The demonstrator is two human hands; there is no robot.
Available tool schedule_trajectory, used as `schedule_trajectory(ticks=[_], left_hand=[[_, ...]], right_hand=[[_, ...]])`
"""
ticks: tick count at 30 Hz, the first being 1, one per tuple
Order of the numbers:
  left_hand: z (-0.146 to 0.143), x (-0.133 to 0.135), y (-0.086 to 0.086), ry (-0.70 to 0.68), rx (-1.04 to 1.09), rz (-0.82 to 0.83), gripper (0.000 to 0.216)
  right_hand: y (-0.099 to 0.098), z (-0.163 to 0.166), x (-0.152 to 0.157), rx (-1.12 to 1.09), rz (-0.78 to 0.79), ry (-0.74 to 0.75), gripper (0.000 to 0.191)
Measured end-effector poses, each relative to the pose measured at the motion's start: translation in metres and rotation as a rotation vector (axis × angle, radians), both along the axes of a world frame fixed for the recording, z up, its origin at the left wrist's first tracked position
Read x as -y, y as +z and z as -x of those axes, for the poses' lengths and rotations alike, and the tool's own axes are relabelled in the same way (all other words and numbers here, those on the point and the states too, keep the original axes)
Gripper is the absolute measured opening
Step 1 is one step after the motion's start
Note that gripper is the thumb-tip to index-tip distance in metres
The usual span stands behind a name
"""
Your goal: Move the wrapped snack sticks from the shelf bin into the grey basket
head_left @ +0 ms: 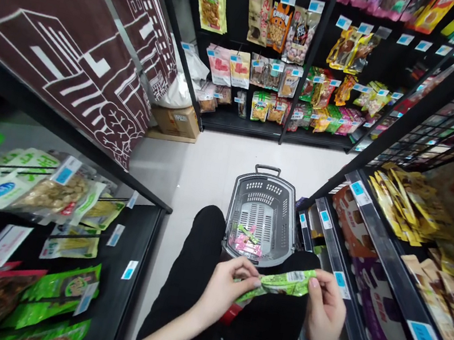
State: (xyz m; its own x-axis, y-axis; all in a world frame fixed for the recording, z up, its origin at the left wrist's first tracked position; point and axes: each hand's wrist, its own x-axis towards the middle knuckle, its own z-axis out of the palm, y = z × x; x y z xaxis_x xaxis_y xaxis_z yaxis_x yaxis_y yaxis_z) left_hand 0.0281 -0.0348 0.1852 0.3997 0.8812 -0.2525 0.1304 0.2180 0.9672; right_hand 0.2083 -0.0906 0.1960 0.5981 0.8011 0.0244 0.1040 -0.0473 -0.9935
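Observation:
Stretched between my two hands is a narrow green snack packet (284, 282), held above my lap. My left hand (229, 283) pinches its left end between thumb and fingers. The right end is gripped by my right hand (324, 302), thumb on top. A white label with a barcode shows on the packet near its right end. Just beyond my knees, a grey plastic shopping basket (234, 200) stands on the floor with its handle at the far side. Pink and green packets (247, 240) lie in the near end of the basket.
Shelves of bagged snacks (74, 197) flank me on the left, and a shelf with yellow packets (408, 203) on the right. Racks of hanging bags (279, 28) run along the back. A cardboard box (178, 121) sits at the back left on the pale floor (211, 161).

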Motion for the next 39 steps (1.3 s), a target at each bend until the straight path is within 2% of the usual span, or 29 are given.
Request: schedule_trajectory(ticks=[2,4,7,10,14,17,21,23,25,27,29,34,39], left_hand=[[0.001,-0.005,0.002,-0.131,0.045,0.175,0.025],[0.005,-0.009,0.005,-0.298,0.058,0.262,0.027],[0.012,-0.011,0.011,-0.49,0.082,0.31,0.029],[0.018,-0.009,0.014,-0.596,0.096,0.303,0.037],[0.022,-0.004,0.011,-0.671,0.168,0.428,0.046],[0.023,-0.001,0.005,-0.716,0.261,0.532,0.062],[0.021,0.004,-0.001,-0.683,0.331,0.63,0.067],[0.019,0.006,-0.002,-0.629,0.342,0.669,0.063],[0.018,0.008,-0.002,-0.613,0.341,0.689,0.063],[0.017,0.01,-0.001,-0.626,0.332,0.683,0.065],[0.016,0.011,0.0,-0.638,0.31,0.649,0.064],[0.017,0.012,0.005,-0.663,0.143,0.404,0.054],[0.018,0.008,0.01,-0.748,0.006,0.213,0.054]], right_hand=[[-0.003,-0.001,0.002,-0.002,-0.01,0.004,0.02],[-0.005,-0.002,0.002,-0.005,0.015,0.018,0.02],[-0.009,-0.006,0.002,-0.016,0.09,0.004,0.023],[-0.014,-0.011,0.0,-0.051,0.149,-0.034,0.026],[-0.018,-0.015,-0.004,-0.093,0.196,0.023,0.027],[-0.019,-0.015,-0.007,-0.102,0.22,0.065,0.029],[-0.015,-0.015,-0.008,-0.097,0.243,0.126,0.031],[-0.009,-0.015,-0.005,-0.191,0.229,0.227,0.044],[-0.003,-0.013,-0.002,-0.336,0.222,0.348,0.073],[0.001,-0.01,0.0,-0.443,0.238,0.41,0.092],[-0.001,-0.006,0.0,-0.479,0.239,0.395,0.095],[-0.019,0.0,-0.001,-0.473,0.165,0.245,0.069],[-0.033,-0.004,0.002,-0.453,0.18,0.123,0.04]])
